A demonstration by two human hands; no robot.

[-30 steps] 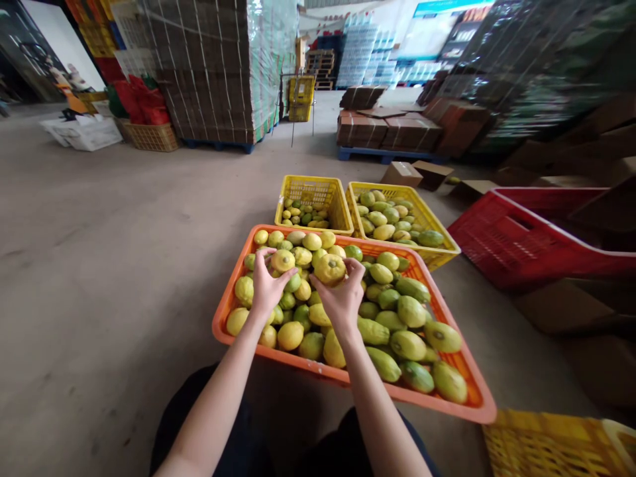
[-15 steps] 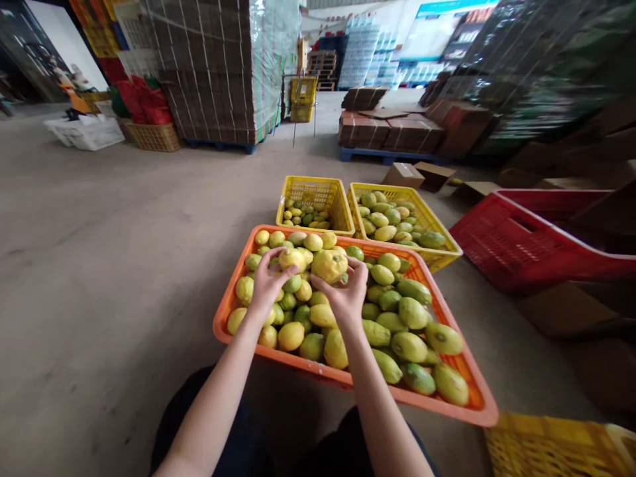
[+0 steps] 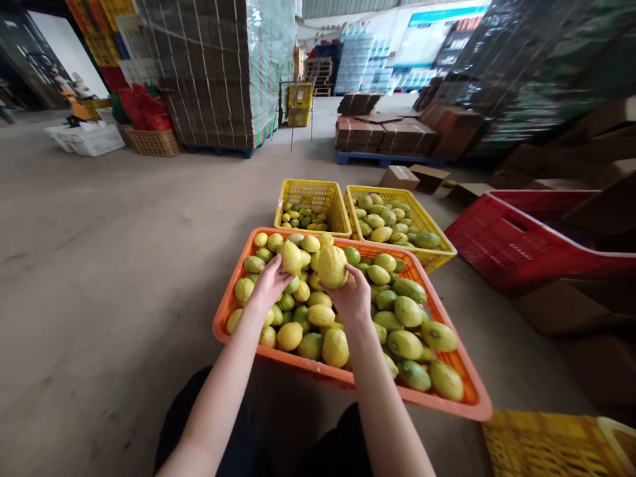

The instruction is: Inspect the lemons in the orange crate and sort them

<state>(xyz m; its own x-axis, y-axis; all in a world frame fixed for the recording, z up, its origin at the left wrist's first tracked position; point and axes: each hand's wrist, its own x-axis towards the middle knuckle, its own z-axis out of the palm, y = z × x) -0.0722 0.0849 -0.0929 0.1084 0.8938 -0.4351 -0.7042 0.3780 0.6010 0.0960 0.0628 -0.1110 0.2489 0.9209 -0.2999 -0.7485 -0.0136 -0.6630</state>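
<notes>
My left hand [image 3: 271, 286] holds a yellow citron-like fruit [image 3: 291, 257], its fingers round the lower left side. In my right hand [image 3: 352, 291] is a larger, bumpy yellow citron [image 3: 332, 267], gripped from the right and below. Both are raised over an orange crate [image 3: 325, 375] of similar fruit. Yellow, rounder fruit such as this one [image 3: 289, 336] fills the crate's left part. Greener, longer fruit like this [image 3: 406, 344] lies on the right. My forearms cover part of the crate's near side.
Behind the orange crate stand a yellow crate [image 3: 344, 215] of small fruit and another yellow crate [image 3: 437, 260] of larger fruit. A red crate [image 3: 479, 255] is at the right, near cardboard boxes [image 3: 399, 177]. Another yellow crate [image 3: 544, 440] sits at the lower right. Wrapped pallet stacks [image 3: 209, 79] stand farther back.
Both fruits have been turned in my hands, and my right hand now cups its fruit from lower down. The view has shifted slightly.
</notes>
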